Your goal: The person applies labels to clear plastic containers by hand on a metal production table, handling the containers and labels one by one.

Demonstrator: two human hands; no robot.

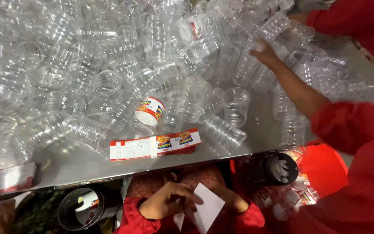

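White backing sheet (207, 208) lay low in our lap, under the table (78, 162) edge, and our left grip (169, 200) pinched its upper corner; our right grip (234, 201) was under the sheet, so we cannot tell its state. On the table, a flat stack of red-and-white labels (156, 145) lay near the edge, beside one labelled jar (149, 113) among clear jars (87, 78). A co-worker's hand (265, 52) reached into them.

Bright, cool light falls from above onto the heap of clear plastic jars (122, 65), which throw back many small white glints. The steel table (78, 160) shows a soft sheen. Below its edge things lie in shadow (noticeably dimmer). The picture is slightly soft, with edges bowed.
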